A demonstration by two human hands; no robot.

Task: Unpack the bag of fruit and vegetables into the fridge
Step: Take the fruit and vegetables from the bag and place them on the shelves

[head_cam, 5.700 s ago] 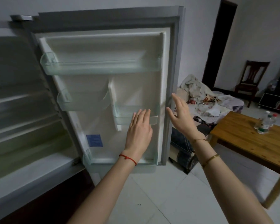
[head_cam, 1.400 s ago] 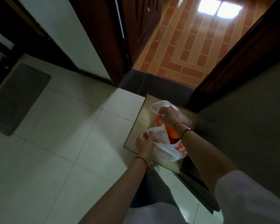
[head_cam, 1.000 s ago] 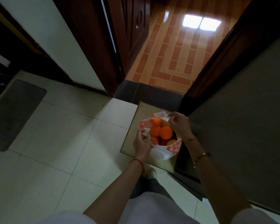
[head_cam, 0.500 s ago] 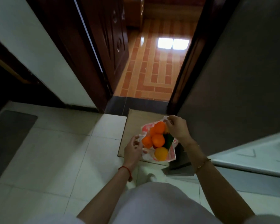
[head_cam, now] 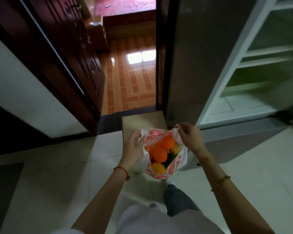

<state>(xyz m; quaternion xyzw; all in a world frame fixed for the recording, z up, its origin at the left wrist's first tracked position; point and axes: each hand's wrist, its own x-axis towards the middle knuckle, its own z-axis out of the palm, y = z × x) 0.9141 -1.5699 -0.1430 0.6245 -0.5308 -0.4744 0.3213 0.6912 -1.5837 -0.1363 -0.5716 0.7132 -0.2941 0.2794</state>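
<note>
A: While the bag [head_cam: 166,154] hangs open between both hands, log the risks first. Left hand [head_cam: 134,147] cups the near-left rim, fingers curled loosely round the film; right hand [head_cam: 189,135] pinches the far-right rim between thumb and fingertips. Nothing visibly supports it from below, I judge.

B: So the load rides on two thin edges. If the right pinch slips, the mouth tips and the oranges [head_cam: 163,147] roll out onto the floor tiles [head_cam: 57,174] beneath the hands.

A: Agreed. Film is thin, crinkled, white with red print; it could also stretch or tear at the pinch point. Contents between the hands: round, matt orange fruit on top, a smoother yellow one [head_cam: 157,168] nearest the wrists, something dark green [head_cam: 170,157] wedged under; cannot identify it.

B: Round and piled loose, so likely to shift as one is lifted.

A: Beyond the right hand: fridge [head_cam: 260,68], compartment open, pale flat shelves, hard glossy plastic, blurred. Its grey side panel is smooth. Beyond the left hand: dark carved wooden door [head_cam: 78,53], then glossy brick-pattern tiles [head_cam: 132,85].

B: Nothing unpacked yet, judging by the bare shelves.
</note>
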